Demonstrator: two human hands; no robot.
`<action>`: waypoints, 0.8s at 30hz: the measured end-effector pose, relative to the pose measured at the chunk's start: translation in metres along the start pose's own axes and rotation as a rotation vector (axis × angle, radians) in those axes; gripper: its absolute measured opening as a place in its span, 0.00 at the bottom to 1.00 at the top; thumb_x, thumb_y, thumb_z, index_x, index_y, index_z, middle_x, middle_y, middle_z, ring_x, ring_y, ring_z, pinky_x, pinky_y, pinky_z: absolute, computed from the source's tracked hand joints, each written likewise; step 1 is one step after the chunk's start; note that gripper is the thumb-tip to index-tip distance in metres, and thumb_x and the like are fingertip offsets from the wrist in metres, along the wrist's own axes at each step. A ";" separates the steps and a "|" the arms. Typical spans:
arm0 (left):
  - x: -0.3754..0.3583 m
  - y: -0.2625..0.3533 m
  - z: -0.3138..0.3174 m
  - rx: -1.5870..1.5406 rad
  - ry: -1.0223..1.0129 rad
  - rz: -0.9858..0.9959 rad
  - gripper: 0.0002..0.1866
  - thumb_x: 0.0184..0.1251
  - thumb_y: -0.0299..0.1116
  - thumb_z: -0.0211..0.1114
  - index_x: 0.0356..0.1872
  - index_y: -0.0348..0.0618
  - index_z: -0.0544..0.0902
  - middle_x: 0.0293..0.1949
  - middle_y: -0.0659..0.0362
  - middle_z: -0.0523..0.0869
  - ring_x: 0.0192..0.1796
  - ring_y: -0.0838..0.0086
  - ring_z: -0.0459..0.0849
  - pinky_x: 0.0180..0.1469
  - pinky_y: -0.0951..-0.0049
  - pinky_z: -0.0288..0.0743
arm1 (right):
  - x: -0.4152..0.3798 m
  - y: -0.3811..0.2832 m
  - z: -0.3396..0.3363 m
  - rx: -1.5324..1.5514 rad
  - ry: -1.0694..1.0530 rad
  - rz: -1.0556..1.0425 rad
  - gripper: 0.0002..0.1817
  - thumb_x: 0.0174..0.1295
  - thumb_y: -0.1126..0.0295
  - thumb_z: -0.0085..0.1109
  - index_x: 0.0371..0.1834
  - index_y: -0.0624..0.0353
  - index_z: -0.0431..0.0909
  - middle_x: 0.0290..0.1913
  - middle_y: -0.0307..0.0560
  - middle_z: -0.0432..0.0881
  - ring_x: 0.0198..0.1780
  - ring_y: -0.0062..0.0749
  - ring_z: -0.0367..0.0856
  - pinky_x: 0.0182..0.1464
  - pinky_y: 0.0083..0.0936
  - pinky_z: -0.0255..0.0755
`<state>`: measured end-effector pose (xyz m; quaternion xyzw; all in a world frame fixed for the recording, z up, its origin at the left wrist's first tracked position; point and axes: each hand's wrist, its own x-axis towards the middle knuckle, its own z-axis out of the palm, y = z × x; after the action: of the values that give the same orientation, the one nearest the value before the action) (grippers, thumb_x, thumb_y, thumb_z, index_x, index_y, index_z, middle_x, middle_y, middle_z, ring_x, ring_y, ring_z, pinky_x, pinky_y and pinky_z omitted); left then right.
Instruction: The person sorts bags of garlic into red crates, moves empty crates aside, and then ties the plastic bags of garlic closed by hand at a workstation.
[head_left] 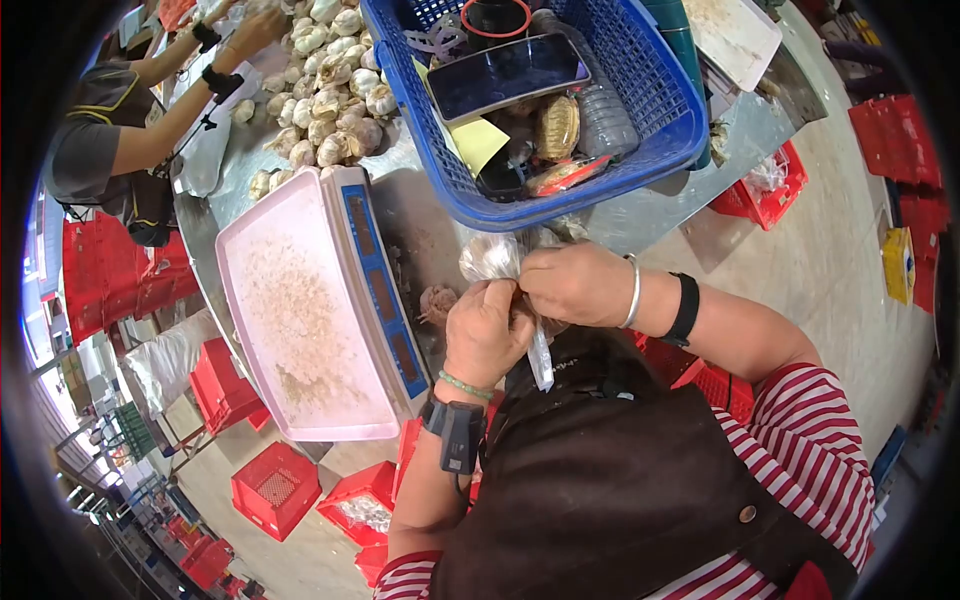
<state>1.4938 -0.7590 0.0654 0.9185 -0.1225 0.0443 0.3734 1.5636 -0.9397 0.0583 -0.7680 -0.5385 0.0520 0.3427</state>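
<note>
My left hand (487,330) and my right hand (575,285) meet over the metal table (640,215), both pinching the neck of a small clear plastic bag (492,258). The bag bulges with garlic at its top end, and its loose tail (541,360) hangs down below my fingers. Both hands have their fingers closed on the plastic. A weighing scale (310,310) with a pale pink tray and blue front lies just left of my left hand.
A blue basket (650,130) behind the bag holds a phone (505,75), a bottle and packets. A heap of garlic bulbs (330,95) lies at the back left, where another person's hands (250,30) work. Red crates (275,490) stand on the floor.
</note>
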 end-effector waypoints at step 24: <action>-0.002 0.006 0.008 -0.066 0.093 -0.016 0.06 0.54 0.23 0.68 0.34 0.40 0.82 0.29 0.52 0.85 0.35 0.56 0.84 0.37 0.61 0.78 | -0.011 -0.031 0.026 0.470 0.553 0.625 0.06 0.53 0.75 0.63 0.34 0.63 0.80 0.33 0.52 0.82 0.34 0.44 0.83 0.38 0.30 0.77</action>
<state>1.4904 -0.7683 0.0629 0.9037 -0.0989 0.0797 0.4090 1.5227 -0.9308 0.0532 -0.7800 -0.1442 0.0665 0.6053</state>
